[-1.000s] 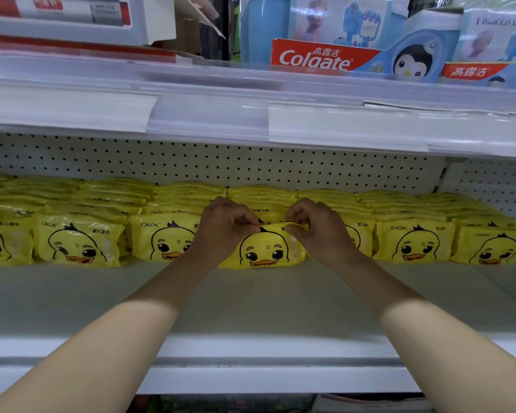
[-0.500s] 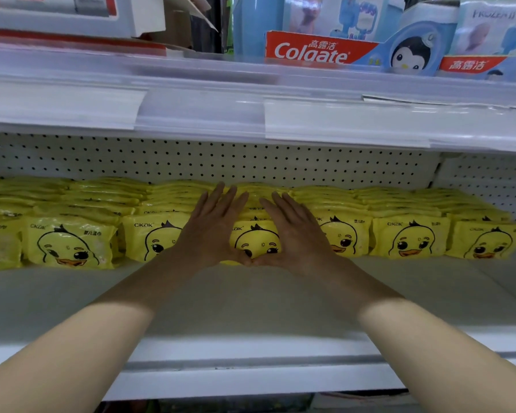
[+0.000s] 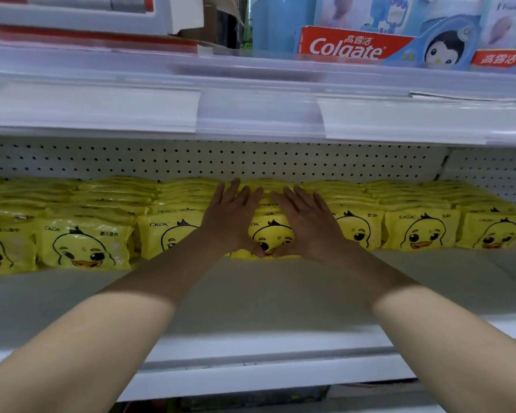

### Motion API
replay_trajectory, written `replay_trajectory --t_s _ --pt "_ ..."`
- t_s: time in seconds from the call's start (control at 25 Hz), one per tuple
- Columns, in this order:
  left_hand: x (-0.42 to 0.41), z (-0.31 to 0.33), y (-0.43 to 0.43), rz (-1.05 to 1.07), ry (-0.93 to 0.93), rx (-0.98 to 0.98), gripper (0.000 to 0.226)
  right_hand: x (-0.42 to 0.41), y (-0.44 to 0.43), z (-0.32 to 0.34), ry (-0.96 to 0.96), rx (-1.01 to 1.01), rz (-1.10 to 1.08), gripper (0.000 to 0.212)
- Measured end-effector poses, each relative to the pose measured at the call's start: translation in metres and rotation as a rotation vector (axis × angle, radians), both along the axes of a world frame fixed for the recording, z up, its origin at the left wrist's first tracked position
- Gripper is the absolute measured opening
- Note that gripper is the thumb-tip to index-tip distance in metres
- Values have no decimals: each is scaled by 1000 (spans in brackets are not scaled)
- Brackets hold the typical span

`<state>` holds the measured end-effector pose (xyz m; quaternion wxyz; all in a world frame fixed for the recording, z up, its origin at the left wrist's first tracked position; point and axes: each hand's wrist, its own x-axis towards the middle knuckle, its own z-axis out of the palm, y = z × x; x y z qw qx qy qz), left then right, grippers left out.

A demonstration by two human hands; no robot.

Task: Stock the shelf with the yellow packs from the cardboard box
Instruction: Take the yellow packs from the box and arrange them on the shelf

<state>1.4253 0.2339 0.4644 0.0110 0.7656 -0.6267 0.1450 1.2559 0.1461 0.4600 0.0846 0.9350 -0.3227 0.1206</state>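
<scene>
Yellow pack (image 3: 270, 234) sits between left hand (image 3: 233, 222) and right hand (image 3: 307, 225), both flat-fingered, thumbs seemingly touching it.

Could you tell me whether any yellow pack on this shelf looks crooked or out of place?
Nothing stands out: the yellow packs form an even row; left hand and right hand lie flat on the middle pack.

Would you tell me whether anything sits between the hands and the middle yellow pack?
Nothing visible does: the left hand and the right hand lie flat against the yellow pack, already in the front row on the shelf.
</scene>
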Motion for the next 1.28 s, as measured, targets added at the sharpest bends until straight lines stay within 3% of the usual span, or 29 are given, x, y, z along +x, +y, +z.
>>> replay_trajectory --t_s 0.2,0.4,0.68,0.92,1.04,1.16,1.28 --pt "8 -1 24 -58 -69 -71 138 6 21 4 -22 -38 -87 126" --pt "71 8 84 190 -214 34 142 53 69 8 -83 -40 -32 120" --pt "82 0 88 280 -223 53 138 120 96 1 83 -126 -119 119" --pt "67 3 142 293 -102 -13 130 106 130 14 26 -86 -113 110" --pt "59 12 188 351 123 -2 122 81 155 30 16 -8 -73 103" --pt "35 18 238 436 360 -59 93 47 185 39 27 62 -44 92" --pt "-2 16 286 480 396 -158 75 6 216 39 0 41 2 84"
